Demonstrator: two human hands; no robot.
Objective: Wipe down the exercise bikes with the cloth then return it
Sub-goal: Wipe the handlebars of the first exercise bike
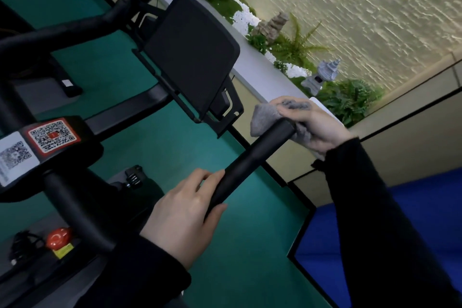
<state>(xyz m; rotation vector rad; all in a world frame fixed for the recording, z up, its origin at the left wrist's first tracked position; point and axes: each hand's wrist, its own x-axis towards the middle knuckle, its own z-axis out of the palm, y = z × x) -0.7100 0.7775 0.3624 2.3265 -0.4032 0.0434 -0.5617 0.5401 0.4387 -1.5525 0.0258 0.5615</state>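
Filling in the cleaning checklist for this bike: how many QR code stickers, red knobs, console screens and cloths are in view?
QR code stickers: 2
Red knob: 1
Console screen: 1
Grey cloth: 1
Total: 5

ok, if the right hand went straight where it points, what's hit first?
Right hand, gripping the cloth at the handlebar end, would probably meet the console mount first; depth unclear.

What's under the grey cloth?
The tip of the black handlebar pokes into the cloth, which the right hand holds. The tip's far side is covered.
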